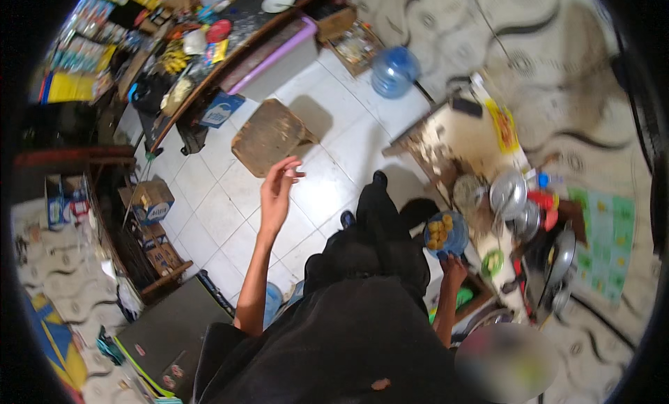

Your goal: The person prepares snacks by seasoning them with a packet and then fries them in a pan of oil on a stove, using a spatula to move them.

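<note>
The right hand (454, 269) is clamped on the near edge of a blue bowl (458, 235); how its fingers are spaced is too dark to tell. The bowl is at the person's right, between a leg and the cluttered table (456, 136), its open mouth facing up; it looks round, so I cannot tell a long axis. Golden round pieces (438, 233) lie in it, mostly toward its left. Farther forward, the left hand (277, 186) is raised in the air, fingers loosely bent and a little apart. Beyond are 1 wooden stool (268, 136) and 1 blue water bottle (394, 73).
</note>
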Motion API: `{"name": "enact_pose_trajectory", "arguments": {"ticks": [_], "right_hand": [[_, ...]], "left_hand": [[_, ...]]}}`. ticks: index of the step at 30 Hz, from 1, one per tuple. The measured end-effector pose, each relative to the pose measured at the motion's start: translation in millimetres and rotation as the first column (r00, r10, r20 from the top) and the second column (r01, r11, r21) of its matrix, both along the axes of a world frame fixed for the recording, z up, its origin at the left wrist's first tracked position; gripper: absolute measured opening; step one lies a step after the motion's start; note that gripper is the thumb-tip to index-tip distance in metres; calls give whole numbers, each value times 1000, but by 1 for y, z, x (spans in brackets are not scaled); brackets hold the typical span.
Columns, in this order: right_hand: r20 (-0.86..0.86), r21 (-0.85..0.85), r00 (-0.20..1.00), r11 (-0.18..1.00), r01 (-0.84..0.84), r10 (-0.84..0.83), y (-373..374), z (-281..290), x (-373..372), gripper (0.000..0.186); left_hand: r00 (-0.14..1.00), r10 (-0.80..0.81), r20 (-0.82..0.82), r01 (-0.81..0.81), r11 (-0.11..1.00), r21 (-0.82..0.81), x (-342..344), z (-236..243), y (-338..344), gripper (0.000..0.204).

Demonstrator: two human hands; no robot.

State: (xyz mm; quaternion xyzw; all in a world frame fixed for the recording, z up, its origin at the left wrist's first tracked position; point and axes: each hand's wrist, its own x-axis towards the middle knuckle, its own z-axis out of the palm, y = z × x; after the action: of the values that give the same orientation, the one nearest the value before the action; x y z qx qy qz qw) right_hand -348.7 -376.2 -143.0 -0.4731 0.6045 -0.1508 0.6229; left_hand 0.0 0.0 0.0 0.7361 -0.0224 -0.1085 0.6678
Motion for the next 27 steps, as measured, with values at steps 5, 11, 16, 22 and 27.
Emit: {"name": "enact_pose_trajectory", "arguments": {"ticks": [5, 11, 16, 22, 27], "right_hand": [[169, 18, 975, 989, -149, 144, 43, 11, 195, 7], [154, -29, 834, 846, -532, 530, 26, 45, 446, 33], [290, -64, 756, 801, -596, 586, 52, 56, 641, 25], [340, -100, 615, 677, -729, 712, 113, 91, 836, 15], [410, -105, 534, 619, -778, 740, 178, 88, 961, 16]], "left_hand": [[999, 40, 9, -40, 999, -19, 119, 19, 22, 30], [948, 318, 0, -318, 947, -39, 204, -11, 32, 25], [838, 542, -63, -536, 840, 84, 264, 2, 59, 40], [660, 748, -70, -748, 663, 30, 330, 4, 86, 40], [597, 795, -107, -802, 596, -36, 423, -21, 116, 40]]}}
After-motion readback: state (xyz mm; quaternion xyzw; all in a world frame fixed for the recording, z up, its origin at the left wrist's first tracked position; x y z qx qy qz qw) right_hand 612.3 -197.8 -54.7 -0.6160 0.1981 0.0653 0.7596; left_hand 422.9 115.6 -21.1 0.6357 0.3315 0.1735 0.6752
